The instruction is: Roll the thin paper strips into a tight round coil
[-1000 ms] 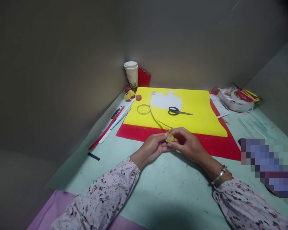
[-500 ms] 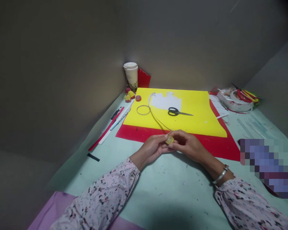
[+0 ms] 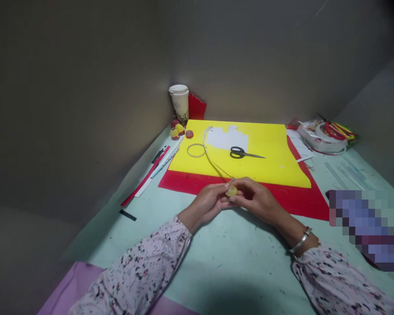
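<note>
Near the middle of the head view, my left hand (image 3: 211, 202) grips a small round yellow piece (image 3: 231, 191) between thumb and fingers. My right hand (image 3: 258, 197) pinches the same piece from the right, its fingertips close to the left thumb. A thin pale strip (image 3: 213, 161) curves up from the fingers across the yellow sheets (image 3: 265, 135). It meets a ring-shaped loop (image 3: 196, 150) lying on them. Black-handled scissors (image 3: 239, 152) rest on the yellow sheets, partly over torn white paper (image 3: 221, 139). Red sheet (image 3: 292, 203) lies beneath.
A lidded paper cup (image 3: 180, 105) stands at the back left, beside small red and yellow pieces (image 3: 179, 129). Red and white strips (image 3: 146, 183) lie at the left. A plastic container with tools (image 3: 328, 138) sits back right; a blurred-out object (image 3: 364, 227) lies front right.
The yellow piece has turned slightly between the fingers. Both hands stay in nearly the same place.
</note>
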The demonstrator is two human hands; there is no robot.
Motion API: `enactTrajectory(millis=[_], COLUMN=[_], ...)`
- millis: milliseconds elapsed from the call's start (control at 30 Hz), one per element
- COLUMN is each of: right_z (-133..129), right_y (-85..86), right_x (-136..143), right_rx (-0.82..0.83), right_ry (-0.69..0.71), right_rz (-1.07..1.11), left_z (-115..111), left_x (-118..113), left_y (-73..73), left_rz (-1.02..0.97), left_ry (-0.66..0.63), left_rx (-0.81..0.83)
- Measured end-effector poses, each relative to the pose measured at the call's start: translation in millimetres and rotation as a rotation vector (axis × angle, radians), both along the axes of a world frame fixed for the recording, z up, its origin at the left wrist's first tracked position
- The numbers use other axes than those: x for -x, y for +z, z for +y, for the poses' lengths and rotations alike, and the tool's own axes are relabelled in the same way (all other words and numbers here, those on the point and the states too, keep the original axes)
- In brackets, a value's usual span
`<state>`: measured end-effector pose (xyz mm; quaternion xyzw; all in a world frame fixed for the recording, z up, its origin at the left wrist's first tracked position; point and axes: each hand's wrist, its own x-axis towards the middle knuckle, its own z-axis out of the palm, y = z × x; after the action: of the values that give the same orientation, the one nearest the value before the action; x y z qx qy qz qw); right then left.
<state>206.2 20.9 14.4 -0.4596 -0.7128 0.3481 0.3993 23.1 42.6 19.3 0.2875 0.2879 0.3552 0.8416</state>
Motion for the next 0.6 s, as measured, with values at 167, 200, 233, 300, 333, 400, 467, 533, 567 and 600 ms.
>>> enactTrajectory(millis=[167, 200, 233, 300, 333, 400, 467, 533, 567, 600], right_z=[0.8, 0.8, 0.8, 0.6, 0.5, 0.2, -0.3, -0.7, -0.9, -1.2], right_y=[-3.0, -2.7, -2.1, -0.7, 0.0, 1.3, 2.2, 3.1, 3.7, 4.4], right_x=[1.6, 1.6, 1.5, 1.0, 0.7, -0.2, -1.1, -1.5, -1.6, -1.7], right_rx=[-0.133, -0.144, -0.148, -0.137, -0.122, -0.079, -0.035, -0.003, 0.008, 0.017], right_ry=[-0.073, -0.071, -0.065, -0.051, -0.04, -0.018, -0.001, 0.01, 0.012, 0.013], right_rz=[-0.015, -0.015, -0.014, -0.008, -0.003, 0.005, 0.012, 0.022, 0.025, 0.026], left_z=[0.0, -0.1, -0.2, -0.3, -0.2, -0.2, -0.1, -0.3, -0.4, -0.5], left_x=[-1.8, -1.8, -1.6, -0.9, -0.4, 0.3, 0.7, 0.8, 0.8, 0.8], left_y=[1.3, 1.5, 1.6, 1.5, 1.5, 1.4, 1.4, 1.6, 1.8, 2.0], left_rz=[-0.014, -0.018, -0.021, -0.025, -0.026, -0.024, -0.017, -0.006, 0.0, 0.004], left_ry=[0.026, 0.022, 0.014, 0.0, -0.007, -0.017, -0.019, -0.017, -0.017, -0.018], left_rx=[-0.001, -0.004, -0.006, -0.003, 0.001, 0.007, 0.004, -0.003, -0.004, -0.005])
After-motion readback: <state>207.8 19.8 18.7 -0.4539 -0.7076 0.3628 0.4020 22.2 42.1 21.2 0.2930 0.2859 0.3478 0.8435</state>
